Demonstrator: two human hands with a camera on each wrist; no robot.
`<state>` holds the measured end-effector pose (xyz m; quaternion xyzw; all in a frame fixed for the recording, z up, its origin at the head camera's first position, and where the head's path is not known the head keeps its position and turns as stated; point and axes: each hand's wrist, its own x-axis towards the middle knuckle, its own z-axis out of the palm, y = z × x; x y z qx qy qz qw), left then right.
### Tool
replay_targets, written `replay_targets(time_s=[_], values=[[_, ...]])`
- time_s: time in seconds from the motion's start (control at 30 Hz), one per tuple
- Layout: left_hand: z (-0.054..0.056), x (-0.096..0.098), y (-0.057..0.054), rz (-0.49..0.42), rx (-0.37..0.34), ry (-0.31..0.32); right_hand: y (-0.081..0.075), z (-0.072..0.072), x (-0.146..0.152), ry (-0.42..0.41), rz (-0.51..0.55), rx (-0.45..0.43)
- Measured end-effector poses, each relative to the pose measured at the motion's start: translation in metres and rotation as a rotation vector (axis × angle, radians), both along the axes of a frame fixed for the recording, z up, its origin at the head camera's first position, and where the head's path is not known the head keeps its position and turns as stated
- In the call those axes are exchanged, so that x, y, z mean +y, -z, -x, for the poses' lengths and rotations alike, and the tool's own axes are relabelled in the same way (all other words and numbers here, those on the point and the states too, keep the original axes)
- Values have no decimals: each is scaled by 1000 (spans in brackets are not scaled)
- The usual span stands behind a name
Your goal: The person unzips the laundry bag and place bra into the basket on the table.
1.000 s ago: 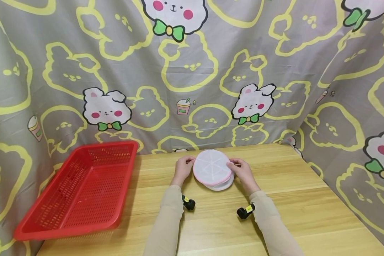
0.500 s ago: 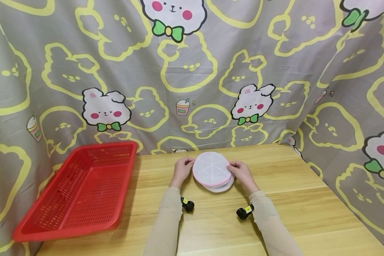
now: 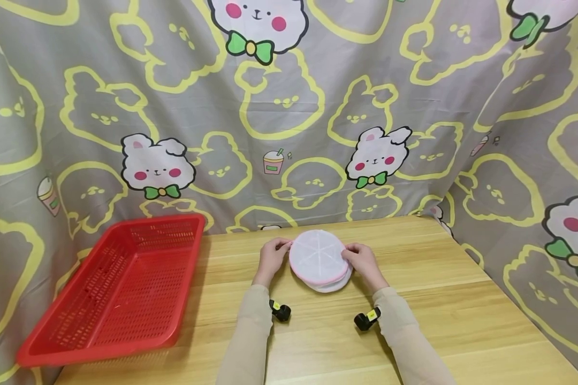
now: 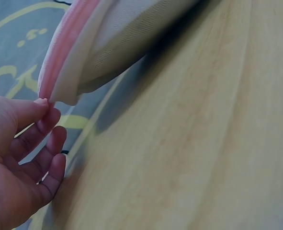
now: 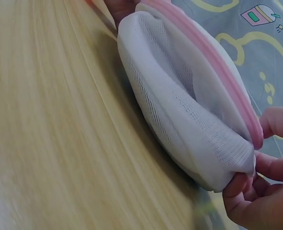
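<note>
A round white mesh laundry bag [image 3: 318,255] with pink edging is held up over the table, its round face tilted toward the head camera. My left hand [image 3: 271,258] pinches its left edge; in the left wrist view, thumb and forefinger meet on the end of the pink edging [image 4: 67,50] while the other fingers curl loosely. On the opposite side my right hand [image 3: 364,263] pinches the bag's edge. The right wrist view shows the mouth of the bag gaping between the pink rim and the lower mesh wall [image 5: 179,129], with right fingertips [image 5: 237,184] on its corner.
A red perforated plastic basket [image 3: 175,326] stands at the left of the wooden table [image 3: 318,347]. A grey curtain [image 3: 212,107] with cartoon prints hangs behind the table and along both sides. Small black cameras sit at both wrists.
The bag has come down slightly toward the person, and both hands have moved with it. Each hand keeps its pinch on the edge. The basket has stayed put.
</note>
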<state>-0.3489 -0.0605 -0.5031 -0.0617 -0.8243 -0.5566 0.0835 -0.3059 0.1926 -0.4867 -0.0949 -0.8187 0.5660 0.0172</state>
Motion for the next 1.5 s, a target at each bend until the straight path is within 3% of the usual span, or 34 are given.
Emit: replay_targets(time_s=[0.4, 0.57, 0.77, 1.23, 1.5], values=[[-2, -2, -1, -39, -9, -3, -1, 0, -1, 37, 70, 30], [-2, -2, -1, -27, -3, -8, -4, 1, 2, 12, 134, 13], [-3, -3, -3, -23, 0, -9, -5, 1, 6, -33, 239, 6], [-6, -3, -5, -23, 7, 7, -2, 2, 5, -21, 474, -7], [-8, -3, -4, -9, 1, 14, 0, 0, 4, -20, 476, -3]])
